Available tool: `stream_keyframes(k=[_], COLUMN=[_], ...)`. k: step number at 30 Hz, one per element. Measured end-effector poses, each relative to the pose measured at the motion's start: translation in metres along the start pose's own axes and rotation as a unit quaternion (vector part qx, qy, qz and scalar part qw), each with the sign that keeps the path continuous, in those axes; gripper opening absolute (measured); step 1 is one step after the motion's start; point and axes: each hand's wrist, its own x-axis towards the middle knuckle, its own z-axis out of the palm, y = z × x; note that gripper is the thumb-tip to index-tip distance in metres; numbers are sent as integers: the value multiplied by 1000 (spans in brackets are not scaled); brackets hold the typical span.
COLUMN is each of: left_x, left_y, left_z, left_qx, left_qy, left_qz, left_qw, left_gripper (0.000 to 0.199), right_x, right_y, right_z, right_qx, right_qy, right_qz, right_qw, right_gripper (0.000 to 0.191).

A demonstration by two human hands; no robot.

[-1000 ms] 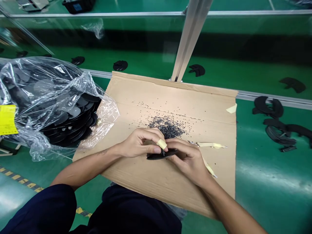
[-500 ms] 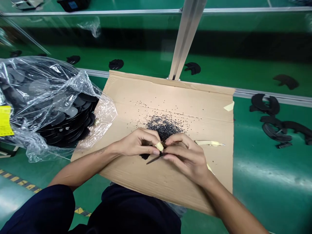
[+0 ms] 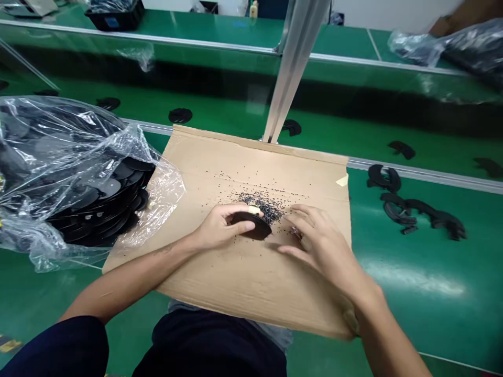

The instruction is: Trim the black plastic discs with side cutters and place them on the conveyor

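Observation:
My left hand (image 3: 222, 225) pinches a thin round black plastic disc (image 3: 254, 226) between thumb and fingers, tilted above the cardboard sheet (image 3: 236, 283). Pale yellow tape wraps one of its fingertips. Just beyond the disc lies a loose pile of tiny black pieces (image 3: 271, 209), with strays scattered around it. To the right of the pile, my right hand (image 3: 320, 243) is apart from the disc, low over the cardboard, its fingers spread. Something small and shiny shows under those fingers; its kind cannot be made out.
A clear plastic bag (image 3: 78, 157) full of black discs lies at the left, overlapping the cardboard. Curved black parts (image 3: 396, 209) rest on the green surface at right. A metal post (image 3: 288, 78) rises behind the cardboard. A black bin (image 3: 118, 18) stands on the upper shelf.
My right hand has let go of the black disc and moved right, its fingers opening. My left hand keeps the disc, now turned with its flat face showing. The camera view has shifted.

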Motion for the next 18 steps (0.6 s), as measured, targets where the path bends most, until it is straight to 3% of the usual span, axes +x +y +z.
stream_keyframes(k=[3,8,12,15,18], left_x=[2,4,5,5,5], left_y=[0,0,0,-1,-3], left_z=[-2,-2,-3,-5,-6], left_qx=[-41,-63,-46,-40,-40], left_qy=[23,25,35,39,38], left_qz=[-13,-14,13,32,39], left_qw=[999,998,998,998,998], left_gripper=[27,29,25,23,25], right_x=[-23,-34,-4,23,40], right_y=[12,19,9,0,-5], right_z=[-9,-15,-15,-5,12], right_qx=[-96,-98,5,122,236], right_qy=[-57,-52,46,121,124], right_qz=[54,74,59,53,77], right_qw=[992,991,997,984,961], right_gripper=[56,41,38,37,35])
